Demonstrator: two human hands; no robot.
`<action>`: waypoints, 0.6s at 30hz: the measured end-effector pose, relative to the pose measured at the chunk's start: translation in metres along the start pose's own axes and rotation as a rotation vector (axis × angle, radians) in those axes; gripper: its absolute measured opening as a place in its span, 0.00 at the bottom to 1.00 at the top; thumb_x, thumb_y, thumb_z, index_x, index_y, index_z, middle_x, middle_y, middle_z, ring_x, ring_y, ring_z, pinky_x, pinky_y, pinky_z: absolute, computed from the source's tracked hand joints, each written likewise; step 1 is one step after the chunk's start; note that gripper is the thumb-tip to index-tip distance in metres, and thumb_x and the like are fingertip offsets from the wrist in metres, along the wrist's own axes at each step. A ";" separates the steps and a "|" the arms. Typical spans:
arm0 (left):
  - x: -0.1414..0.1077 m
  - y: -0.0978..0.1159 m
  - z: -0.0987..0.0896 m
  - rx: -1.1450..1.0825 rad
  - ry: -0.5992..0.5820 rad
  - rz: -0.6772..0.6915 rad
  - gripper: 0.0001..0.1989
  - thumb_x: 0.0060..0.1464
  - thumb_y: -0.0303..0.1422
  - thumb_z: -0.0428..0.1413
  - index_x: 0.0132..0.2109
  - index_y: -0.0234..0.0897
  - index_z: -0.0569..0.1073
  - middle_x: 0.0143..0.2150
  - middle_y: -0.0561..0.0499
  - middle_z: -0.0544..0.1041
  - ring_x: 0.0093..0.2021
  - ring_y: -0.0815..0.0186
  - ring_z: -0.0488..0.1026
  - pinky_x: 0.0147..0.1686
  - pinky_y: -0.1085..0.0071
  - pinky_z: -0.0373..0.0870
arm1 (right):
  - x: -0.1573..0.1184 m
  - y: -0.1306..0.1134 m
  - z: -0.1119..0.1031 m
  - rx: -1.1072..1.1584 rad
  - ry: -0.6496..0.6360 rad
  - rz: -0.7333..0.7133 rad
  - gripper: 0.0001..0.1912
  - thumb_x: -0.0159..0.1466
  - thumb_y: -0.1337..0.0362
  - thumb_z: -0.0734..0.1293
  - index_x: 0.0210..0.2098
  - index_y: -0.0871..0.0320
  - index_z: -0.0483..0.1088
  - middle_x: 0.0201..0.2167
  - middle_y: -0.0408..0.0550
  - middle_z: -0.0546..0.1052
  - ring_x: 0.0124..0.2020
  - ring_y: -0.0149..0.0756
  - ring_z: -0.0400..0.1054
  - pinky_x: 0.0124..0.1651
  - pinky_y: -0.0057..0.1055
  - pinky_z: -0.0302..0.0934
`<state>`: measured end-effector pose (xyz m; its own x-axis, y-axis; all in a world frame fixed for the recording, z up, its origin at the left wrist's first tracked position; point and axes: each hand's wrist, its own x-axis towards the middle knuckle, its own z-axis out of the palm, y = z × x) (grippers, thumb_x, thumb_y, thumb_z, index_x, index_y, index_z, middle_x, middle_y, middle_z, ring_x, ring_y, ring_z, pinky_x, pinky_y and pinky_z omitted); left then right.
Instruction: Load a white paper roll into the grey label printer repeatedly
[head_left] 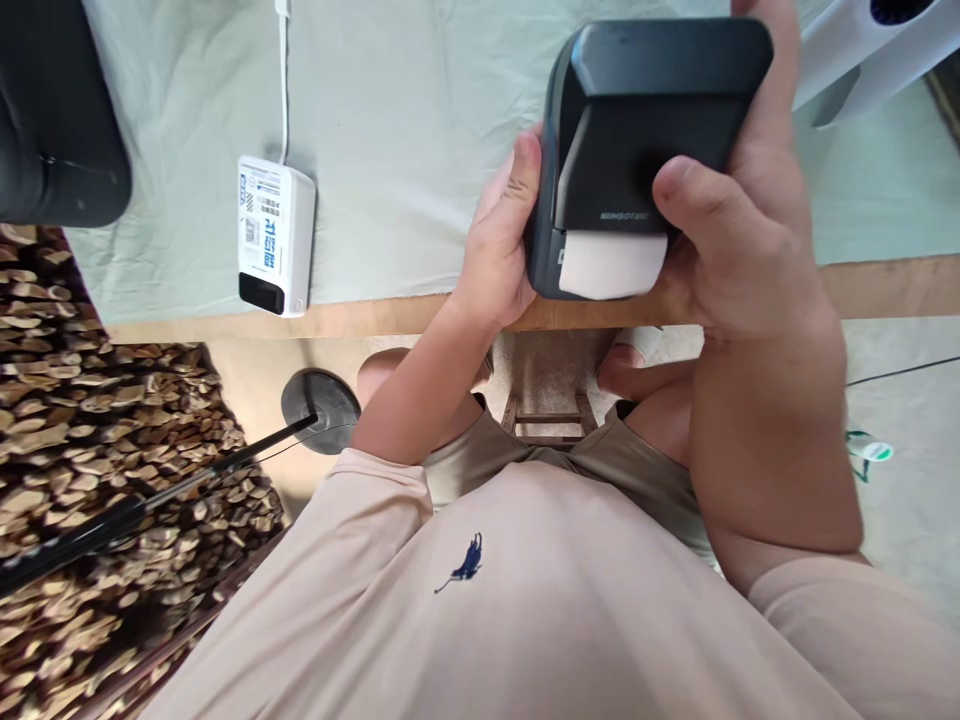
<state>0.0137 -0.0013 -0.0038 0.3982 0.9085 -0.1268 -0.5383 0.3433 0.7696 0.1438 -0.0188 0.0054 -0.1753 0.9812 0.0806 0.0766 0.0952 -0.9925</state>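
Printer (667,120), paper (613,265) curling out, is held above the near edge of the cloth-covered surface (397,150), left hand (499,245) curled along one side, right hand (765,250) clasping the other, thumb on top. Leftward lies a white cabled device (274,235); stacked wood (127,420) borders pale floor (915,540).

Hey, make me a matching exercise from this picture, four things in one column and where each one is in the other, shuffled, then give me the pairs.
Things:
1. dark device
2. white paper strip
3. white box
4. round dark base

Places:
A. on the floor
B. on the pale green cloth, with a cable running from it
C. sticking out of the device
D. held between the left hand and the right hand

Pairs: 1-D, 2-C, 3-B, 4-A
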 end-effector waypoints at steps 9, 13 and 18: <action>0.001 -0.003 -0.011 0.047 0.186 -0.188 0.21 0.48 0.46 0.42 0.43 0.38 0.65 0.48 0.57 0.64 0.61 0.56 0.40 0.57 0.59 0.52 | 0.001 -0.001 -0.011 -0.008 -0.021 0.049 0.43 0.46 0.65 0.63 0.54 0.54 0.34 0.49 0.37 0.56 0.49 0.21 0.55 0.49 0.17 0.60; -0.001 0.000 -0.008 0.081 0.245 -0.258 0.26 0.42 0.52 0.44 0.43 0.39 0.66 0.49 0.59 0.62 0.61 0.55 0.36 0.55 0.61 0.54 | -0.001 -0.014 -0.009 -0.372 0.182 0.015 0.36 0.45 0.57 0.62 0.52 0.50 0.45 0.46 0.36 0.58 0.42 0.19 0.59 0.36 0.12 0.60; 0.003 0.006 0.010 -0.018 0.099 -0.209 0.22 0.54 0.41 0.32 0.45 0.38 0.64 0.44 0.56 0.67 0.60 0.65 0.45 0.54 0.71 0.57 | 0.002 -0.019 0.003 -0.510 0.603 -0.081 0.23 0.44 0.52 0.63 0.32 0.65 0.62 0.27 0.43 0.59 0.27 0.12 0.53 0.27 0.17 0.49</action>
<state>0.0190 0.0011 0.0072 0.4283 0.8359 -0.3433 -0.4657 0.5298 0.7088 0.1391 -0.0195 0.0240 0.3508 0.8758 0.3315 0.5521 0.0925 -0.8286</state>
